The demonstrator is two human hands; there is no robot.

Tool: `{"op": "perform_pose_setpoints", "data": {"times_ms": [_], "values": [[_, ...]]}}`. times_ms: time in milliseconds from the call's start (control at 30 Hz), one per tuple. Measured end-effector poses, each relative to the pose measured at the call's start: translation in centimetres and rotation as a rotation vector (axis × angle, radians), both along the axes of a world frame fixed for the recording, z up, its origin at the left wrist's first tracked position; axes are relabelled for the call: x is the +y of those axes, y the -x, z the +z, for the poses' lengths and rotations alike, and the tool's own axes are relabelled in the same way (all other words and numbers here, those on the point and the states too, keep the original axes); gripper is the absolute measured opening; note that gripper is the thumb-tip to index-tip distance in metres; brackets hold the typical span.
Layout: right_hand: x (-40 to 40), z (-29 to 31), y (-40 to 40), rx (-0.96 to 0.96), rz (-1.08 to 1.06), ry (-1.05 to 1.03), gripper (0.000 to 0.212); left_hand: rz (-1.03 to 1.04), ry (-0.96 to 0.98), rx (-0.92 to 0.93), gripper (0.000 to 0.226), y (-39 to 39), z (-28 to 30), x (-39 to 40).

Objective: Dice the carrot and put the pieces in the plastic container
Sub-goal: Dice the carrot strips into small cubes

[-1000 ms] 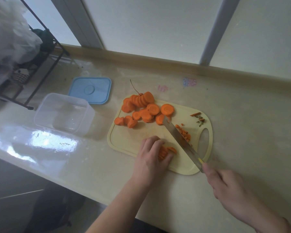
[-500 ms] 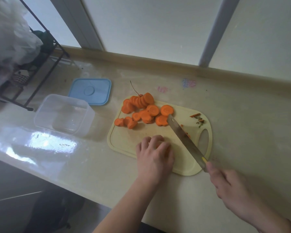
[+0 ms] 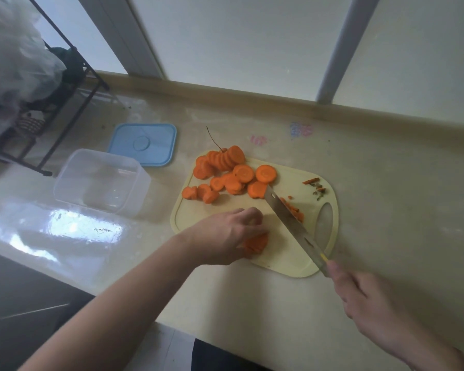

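Carrot slices, a small stack of orange rounds (image 3: 256, 243), sat at the near edge of the pale yellow plastic cutting board (image 3: 198, 210), half hidden under the left hand (image 3: 225, 236), whose curled fingers held them down. They looked firm and light but prone to roll or slide on the smooth board, so pinning them flat from above with fingertips tucked back seemed the safest hold. The right hand (image 3: 373, 306) gripped the handle of the long steel kitchen knife (image 3: 292, 223); the handle itself was almost wholly covered. Behind the blade lay a few diced orange bits (image 3: 296, 212), partly masked by it. Farther back lay the heap of uncut orange carrot rounds (image 3: 231, 175). To the left stood the clear plastic container (image 3: 99, 180), seemingly empty, and beyond it the blue lid (image 3: 145, 143).
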State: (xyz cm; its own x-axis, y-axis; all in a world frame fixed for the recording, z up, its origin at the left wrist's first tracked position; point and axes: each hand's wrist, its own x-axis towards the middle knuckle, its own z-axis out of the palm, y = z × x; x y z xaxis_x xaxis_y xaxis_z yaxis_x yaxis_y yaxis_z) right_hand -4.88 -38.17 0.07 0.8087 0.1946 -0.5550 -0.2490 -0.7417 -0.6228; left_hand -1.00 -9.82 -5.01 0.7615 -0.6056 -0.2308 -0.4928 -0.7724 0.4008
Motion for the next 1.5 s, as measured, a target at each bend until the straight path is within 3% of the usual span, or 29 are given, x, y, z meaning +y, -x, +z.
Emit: {"op": "perform_pose_setpoints", "data": {"times_ms": [167,400,533,767,933,1033,1167,1500], "values": [[-0.2,-0.2,-0.1,0.015,-0.012,-0.012,0.055,0.143,0.049,0.034,0.052,0.7,-0.2,-0.2],[0.7,-0.6,-0.1,0.009,0.033,0.001,0.057,0.852,0.159,0.032,0.050,4.6,-0.8,-5.9],[1.2,-1.3,-0.1,-0.071,0.044,0.021,0.062,1.001,0.231,-0.099,0.048,5.5,-2.6,-8.3],[1.7,-2.2,1.1,-0.104,0.119,-0.009,0.061,0.896,0.218,-0.294,0.053,5.6,-3.6,-7.9],[1.0,-1.6,0.2,-0.117,0.102,0.011,0.061,0.829,0.187,-0.300,0.070,6.0,-3.6,-7.0],[0.8,-1.3,0.3,-0.145,0.088,0.011,0.060,0.680,0.157,-0.475,0.048,6.3,-2.8,-6.4],[1.2,-0.7,0.4,-0.140,0.095,0.011,0.053,0.457,0.313,-0.589,0.016,5.7,-3.5,-6.3],[-0.3,-1.6,0.9,-0.118,0.163,0.066,0.093,0.382,0.401,-0.475,0.017,5.6,-5.3,-5.3]]}}
